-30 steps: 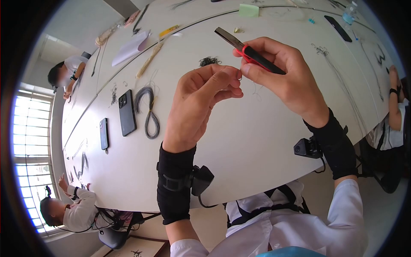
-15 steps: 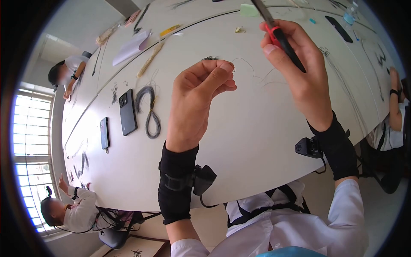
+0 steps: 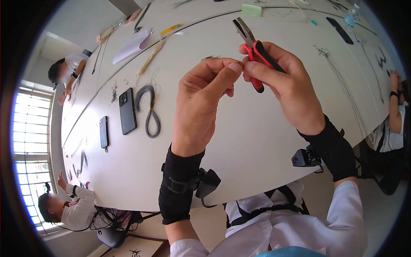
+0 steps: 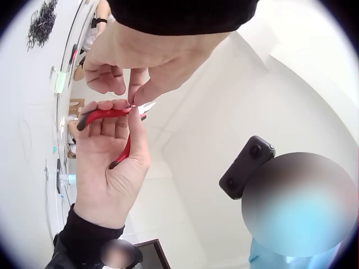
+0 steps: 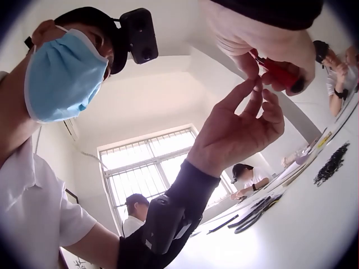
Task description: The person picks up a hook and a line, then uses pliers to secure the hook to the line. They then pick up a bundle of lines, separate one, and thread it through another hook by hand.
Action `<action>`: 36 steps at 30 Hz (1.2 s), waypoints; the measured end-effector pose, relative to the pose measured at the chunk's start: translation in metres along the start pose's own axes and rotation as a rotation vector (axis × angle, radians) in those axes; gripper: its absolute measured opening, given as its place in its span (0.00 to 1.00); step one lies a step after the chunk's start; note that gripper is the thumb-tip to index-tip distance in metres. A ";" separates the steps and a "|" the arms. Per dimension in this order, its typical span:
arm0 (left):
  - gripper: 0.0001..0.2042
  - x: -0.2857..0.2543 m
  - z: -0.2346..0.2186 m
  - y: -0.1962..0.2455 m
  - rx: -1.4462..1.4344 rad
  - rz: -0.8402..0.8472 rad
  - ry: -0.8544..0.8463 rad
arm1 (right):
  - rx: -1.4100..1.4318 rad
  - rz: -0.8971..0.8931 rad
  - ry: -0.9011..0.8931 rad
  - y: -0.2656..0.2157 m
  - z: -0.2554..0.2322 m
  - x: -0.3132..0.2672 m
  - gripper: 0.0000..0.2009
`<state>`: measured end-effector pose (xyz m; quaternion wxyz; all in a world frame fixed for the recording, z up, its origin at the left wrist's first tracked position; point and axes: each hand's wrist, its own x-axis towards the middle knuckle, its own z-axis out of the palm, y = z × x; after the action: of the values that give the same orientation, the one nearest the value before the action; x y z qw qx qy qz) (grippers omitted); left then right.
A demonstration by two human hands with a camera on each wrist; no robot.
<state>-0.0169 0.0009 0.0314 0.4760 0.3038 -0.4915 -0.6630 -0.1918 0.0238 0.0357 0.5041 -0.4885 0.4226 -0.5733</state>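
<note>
My left hand (image 3: 201, 96) is raised over the white table, thumb and forefinger pinching a thin wire (image 3: 241, 60) that their tips almost wholly hide. In my right hand (image 3: 295, 88) are pliers (image 3: 269, 58) with red and black handles, their metal jaws parted and pointing away from me. The right thumb and forefinger meet the left fingertips at the wire. The right wrist view shows the fingertips of both hands together, with the red handle (image 5: 280, 73) under the right fingers. Behind the left hand lies a pile of short dark wire pieces (image 5: 332, 163).
Left of my left hand lie a coil of dark wire (image 3: 150, 99) and two phones, a large one (image 3: 127, 112) and a smaller one (image 3: 104, 132). Farther back are white paper (image 3: 132, 45), a yellow tool (image 3: 171, 29) and a green note (image 3: 251, 10). Other people sit around the table.
The right hand moved away to the right with the pliers, baring a trailing wire, then came back to the left fingertips. The pliers' jaws and handles have spread. The left hand keeps its pinch.
</note>
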 end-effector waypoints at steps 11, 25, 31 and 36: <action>0.08 -0.002 0.002 0.006 0.094 0.036 -0.009 | 0.044 0.098 -0.130 -0.010 -0.007 0.004 0.14; 0.11 0.004 -0.001 0.009 0.875 0.750 0.078 | 0.191 0.234 -0.268 -0.015 -0.016 0.009 0.14; 0.10 0.003 -0.004 0.010 1.053 0.809 0.021 | 0.177 0.290 -0.290 -0.017 -0.019 0.011 0.08; 0.09 0.002 -0.003 0.014 1.099 0.816 0.004 | 0.133 0.285 -0.289 -0.016 -0.019 0.012 0.10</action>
<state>-0.0102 -0.0027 0.0439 0.4655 0.2931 -0.8309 -0.0842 -0.2138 0.0143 0.0493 0.6666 -0.4664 0.3723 -0.4467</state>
